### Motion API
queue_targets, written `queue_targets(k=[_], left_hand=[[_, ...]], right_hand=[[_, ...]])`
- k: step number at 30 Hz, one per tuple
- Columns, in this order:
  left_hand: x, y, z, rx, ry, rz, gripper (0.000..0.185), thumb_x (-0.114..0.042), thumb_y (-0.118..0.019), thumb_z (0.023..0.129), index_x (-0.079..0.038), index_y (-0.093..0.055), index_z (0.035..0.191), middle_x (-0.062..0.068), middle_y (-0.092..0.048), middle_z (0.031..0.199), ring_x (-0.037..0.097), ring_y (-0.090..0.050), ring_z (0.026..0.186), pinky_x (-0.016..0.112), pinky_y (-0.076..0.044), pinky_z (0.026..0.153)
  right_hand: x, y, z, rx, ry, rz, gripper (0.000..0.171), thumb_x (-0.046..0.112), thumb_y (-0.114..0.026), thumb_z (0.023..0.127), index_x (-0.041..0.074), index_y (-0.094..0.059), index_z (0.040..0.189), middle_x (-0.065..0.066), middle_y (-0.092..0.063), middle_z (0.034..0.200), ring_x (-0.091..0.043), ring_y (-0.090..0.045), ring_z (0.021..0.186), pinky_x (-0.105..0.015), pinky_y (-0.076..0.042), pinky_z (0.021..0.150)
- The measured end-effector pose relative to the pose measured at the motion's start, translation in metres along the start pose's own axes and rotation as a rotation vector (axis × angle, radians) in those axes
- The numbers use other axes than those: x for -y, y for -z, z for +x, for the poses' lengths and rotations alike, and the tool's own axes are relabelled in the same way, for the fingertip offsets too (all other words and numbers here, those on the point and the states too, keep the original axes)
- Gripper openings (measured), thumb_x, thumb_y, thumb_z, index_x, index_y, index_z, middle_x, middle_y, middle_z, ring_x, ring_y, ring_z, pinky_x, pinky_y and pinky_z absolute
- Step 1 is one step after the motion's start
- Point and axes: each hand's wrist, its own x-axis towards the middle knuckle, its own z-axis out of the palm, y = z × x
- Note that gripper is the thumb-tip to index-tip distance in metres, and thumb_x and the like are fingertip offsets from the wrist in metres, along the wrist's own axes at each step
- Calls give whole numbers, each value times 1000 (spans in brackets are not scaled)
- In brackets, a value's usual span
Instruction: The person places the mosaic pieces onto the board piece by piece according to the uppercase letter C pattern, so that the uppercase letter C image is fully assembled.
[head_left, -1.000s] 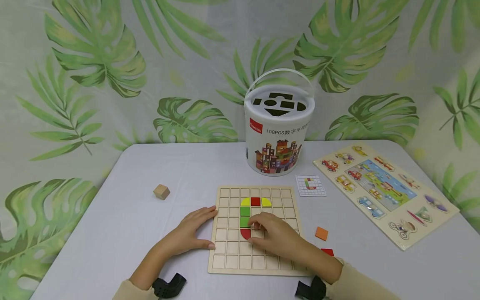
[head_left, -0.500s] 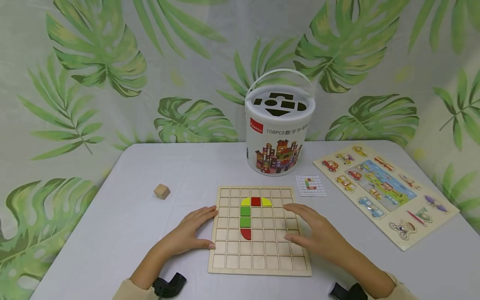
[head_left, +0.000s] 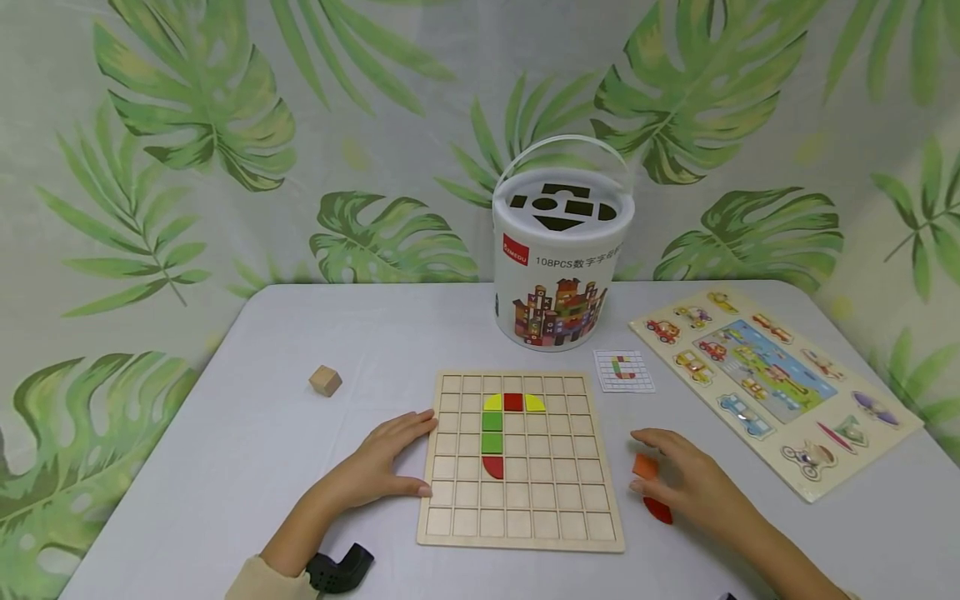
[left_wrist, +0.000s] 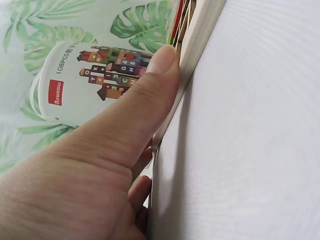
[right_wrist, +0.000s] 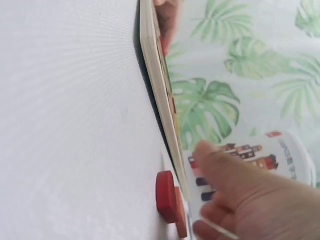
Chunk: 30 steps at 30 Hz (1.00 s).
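A wooden grid board [head_left: 525, 508] lies in the middle of the table. On it, coloured tiles form a bent line: a yellow tile [head_left: 535, 403], red tile [head_left: 513, 402], green tiles [head_left: 492, 442] and a red quarter-round tile [head_left: 493, 467]. My left hand [head_left: 378, 462] rests against the board's left edge, thumb and fingertips touching it. To the board's right, my right hand [head_left: 693, 483] hovers with thumb and fingers apart around an orange square tile [head_left: 646, 466]. Just below that tile lies a red rounded tile [head_left: 658, 510], also visible in the right wrist view.
A white lidded bucket [head_left: 558, 275] with a handle stands behind the board. Beside it lies a small pattern card [head_left: 624, 372]. A vehicle picture puzzle [head_left: 776, 387] is at the right, and a plain wooden cube [head_left: 326, 381] at the left.
My right hand has left the tiles on the board and moved right, to the orange tile beside it. The left hand stays at the board's edge.
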Motion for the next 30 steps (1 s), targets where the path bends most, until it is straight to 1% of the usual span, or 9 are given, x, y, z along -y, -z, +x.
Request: queue_targets(k=[5,10,12,16,18,20,23,26,30], left_hand=[[-1,0,0,2,1,1,89,-53,-70,66,-13,-37,138,-1,-27,145,26,-19,132,50,-14,104],[-1,0,0,0,-2,-1,90,-54,-69,66,-12,-37,138,-1,-27,145,26,-19,132,51,-14,103],[0,0,1,0,-1,0,90,-54,-69,66,-13,-37,138,-1,-27,145,26,-19,132,51,-14,103],[0,0,1,-3,-2,6,90,-54,-69,65,-12,-37,138,0,-28,145,26,-19,132,50,-15,103],[0,-1,0,-5,-2,12,90,-54,-69,65,-12,-37,138,0,-28,144,26,-19,132,50,-15,104],[0,-1,0,-5,-2,16,90,-55,-69,65,-12,-37,138,-1,-28,144,26,-19,132,50,-15,104],[0,-1,0,-6,-1,19,90,-55,-69,65,-12,-37,138,-1,-28,144,26,-19,132,49,-15,104],[0,-1,0,-6,-2,20,90,-55,-69,65,-12,-37,138,-1,-28,144,26,-19,132,49,-15,104],[0,-1,1,-3,0,15,90,-55,-69,65,-13,-37,138,-2,-27,145,26,-19,132,50,-15,104]], right_hand=[[-8,-2,-3,37,-63,-37,40,28,-75,72,11,-61,106,5,-55,105,-17,-51,98,-5,-29,86],[-10,0,-3,57,-101,-41,26,25,-75,73,17,-62,94,10,-54,96,-14,-52,91,-12,-38,82],[-9,0,-2,70,-115,-35,24,24,-74,73,18,-62,93,11,-54,94,-13,-52,90,-17,-42,81],[-6,2,0,90,-133,-32,25,28,-72,76,18,-62,97,12,-54,96,-10,-52,90,-24,-46,80],[-1,2,3,81,-115,-17,26,27,-71,76,18,-62,99,13,-55,97,-7,-53,89,-25,-47,77],[5,3,6,53,-63,3,26,23,-72,76,17,-62,100,13,-56,98,-6,-53,88,-27,-48,74],[18,2,13,2,31,46,29,14,-73,74,14,-63,101,12,-57,99,-6,-54,86,-26,-49,70],[32,-1,20,-33,105,89,33,8,-74,73,12,-62,103,10,-57,102,-7,-53,88,-26,-48,69],[50,-9,30,-42,147,137,36,5,-73,72,12,-62,105,10,-56,104,-7,-53,91,-27,-49,71]])
